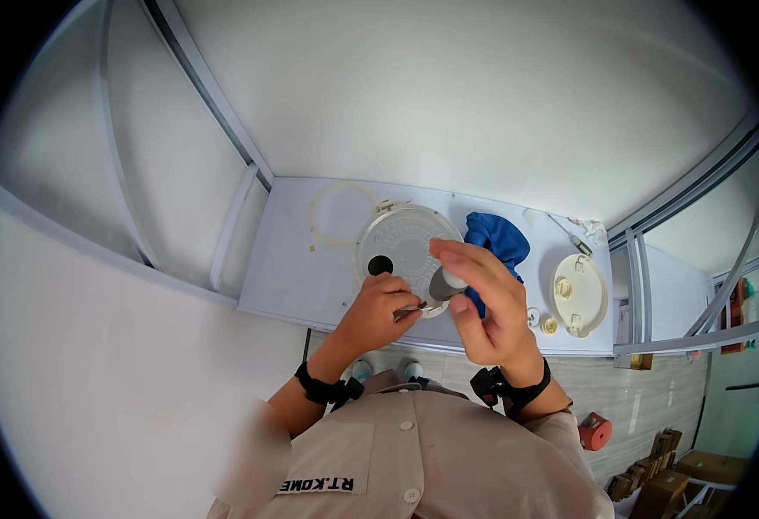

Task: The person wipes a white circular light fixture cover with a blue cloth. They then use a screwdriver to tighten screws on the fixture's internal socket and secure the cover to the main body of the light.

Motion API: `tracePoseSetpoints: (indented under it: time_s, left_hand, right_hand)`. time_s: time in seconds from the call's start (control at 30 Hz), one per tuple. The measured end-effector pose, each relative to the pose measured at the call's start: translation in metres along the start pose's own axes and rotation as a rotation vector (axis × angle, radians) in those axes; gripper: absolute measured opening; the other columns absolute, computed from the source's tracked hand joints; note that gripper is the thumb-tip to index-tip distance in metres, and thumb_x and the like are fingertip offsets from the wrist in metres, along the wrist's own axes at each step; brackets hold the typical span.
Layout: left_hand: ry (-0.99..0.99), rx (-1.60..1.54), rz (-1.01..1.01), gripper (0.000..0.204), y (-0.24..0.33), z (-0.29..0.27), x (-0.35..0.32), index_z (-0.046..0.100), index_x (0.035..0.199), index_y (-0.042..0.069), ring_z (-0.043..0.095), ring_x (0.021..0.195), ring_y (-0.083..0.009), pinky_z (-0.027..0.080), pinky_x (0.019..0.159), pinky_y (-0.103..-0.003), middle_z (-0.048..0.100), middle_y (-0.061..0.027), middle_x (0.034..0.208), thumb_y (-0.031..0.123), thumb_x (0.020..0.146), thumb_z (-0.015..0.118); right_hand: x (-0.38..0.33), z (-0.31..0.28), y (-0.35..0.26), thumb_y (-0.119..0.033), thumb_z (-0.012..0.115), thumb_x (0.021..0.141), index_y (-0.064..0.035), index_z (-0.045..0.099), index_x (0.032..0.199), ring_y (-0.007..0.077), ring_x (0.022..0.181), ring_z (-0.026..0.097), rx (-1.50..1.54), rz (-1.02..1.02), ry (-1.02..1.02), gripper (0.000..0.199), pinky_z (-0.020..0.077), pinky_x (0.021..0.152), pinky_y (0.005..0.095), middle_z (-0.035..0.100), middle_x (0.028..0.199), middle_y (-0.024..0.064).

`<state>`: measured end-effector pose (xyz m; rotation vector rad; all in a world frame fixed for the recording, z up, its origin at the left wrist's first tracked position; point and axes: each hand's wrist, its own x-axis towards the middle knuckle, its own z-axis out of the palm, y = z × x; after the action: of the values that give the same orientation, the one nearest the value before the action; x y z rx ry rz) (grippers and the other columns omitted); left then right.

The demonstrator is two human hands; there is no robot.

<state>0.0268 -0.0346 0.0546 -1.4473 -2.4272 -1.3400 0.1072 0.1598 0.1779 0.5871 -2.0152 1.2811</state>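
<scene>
Overhead, looking down past the person's beige shirt, a pale lavender-white table (293, 277) stands against a plain white wall, with grey-white frame rails curving along the walls on both sides. Held above the table's front edge is a round grey-white perforated lid (401, 246). The left hand (379, 311) pinches the lid's lower rim with curled fingers. The right hand (487, 303) grasps a small grey cylinder (445, 284) between thumb and fingers, just beside the lid's right edge.

On the table lie a thin translucent ring (338, 212) at the back left, a crumpled blue cloth (499, 238) behind the right hand, a cream round cover (579, 294) to the right, two small cream caps (542, 322) near the front edge, and a slim tool (570, 236) at the back right.

Beyond the table, pale floor tiles show, with a red object (595, 431) and brown cardboard boxes (669, 484) at lower right.
</scene>
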Motion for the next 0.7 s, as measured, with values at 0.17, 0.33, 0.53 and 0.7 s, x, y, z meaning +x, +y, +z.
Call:
tracePoseSetpoints:
  time_s: [0.17, 0.33, 0.53, 0.7]
  left_hand:
    - [-0.004, 0.004, -0.014, 0.014, 0.002, 0.001, 0.001, 0.082, 0.093, 0.009, 0.064, 0.088, -0.0246, 0.047, 0.088, -0.042, 0.071, -0.0026, 0.094, 0.011, 0.080, 0.087]
    - [0.000, -0.002, -0.002, 0.014, 0.004, -0.001, 0.002, 0.082, 0.093, 0.009, 0.064, 0.088, -0.0249, 0.047, 0.087, -0.041, 0.071, -0.0029, 0.093, 0.010, 0.080, 0.086]
    - [0.017, -0.024, -0.023, 0.014, 0.003, 0.003, 0.003, 0.081, 0.092, 0.008, 0.063, 0.088, -0.0255, 0.047, 0.087, -0.042, 0.070, -0.0031, 0.092, 0.010, 0.080, 0.086]
    - [0.016, -0.002, -0.006, 0.013, 0.003, 0.002, 0.003, 0.081, 0.092, 0.009, 0.062, 0.087, -0.0263, 0.047, 0.086, -0.042, 0.070, -0.0030, 0.091, 0.009, 0.079, 0.086]
  right_hand:
    - [-0.010, -0.006, 0.002, -0.001, 0.078, 0.089, 0.0042, 0.069, 0.132, 0.0367, 0.107, 0.072, -0.201, -0.018, -0.050, 0.044, 0.0585, 0.092, 0.0409, 0.068, 0.129, 0.0250]
    - [0.000, -0.005, 0.004, -0.002, 0.084, 0.085, 0.0051, 0.068, 0.131, 0.0338, 0.102, 0.070, -0.114, -0.094, -0.033, 0.049, 0.0572, 0.084, 0.0389, 0.068, 0.120, 0.0234]
    - [-0.005, -0.001, 0.006, -0.008, 0.086, 0.085, 0.0026, 0.071, 0.130, 0.0317, 0.096, 0.068, -0.205, -0.066, 0.055, 0.048, 0.0576, 0.083, 0.0386, 0.066, 0.122, 0.0200]
    - [0.003, 0.000, 0.000, -0.007, 0.084, 0.088, 0.0024, 0.071, 0.132, 0.0314, 0.097, 0.068, -0.112, -0.066, 0.017, 0.047, 0.0571, 0.084, 0.0376, 0.066, 0.123, 0.0181]
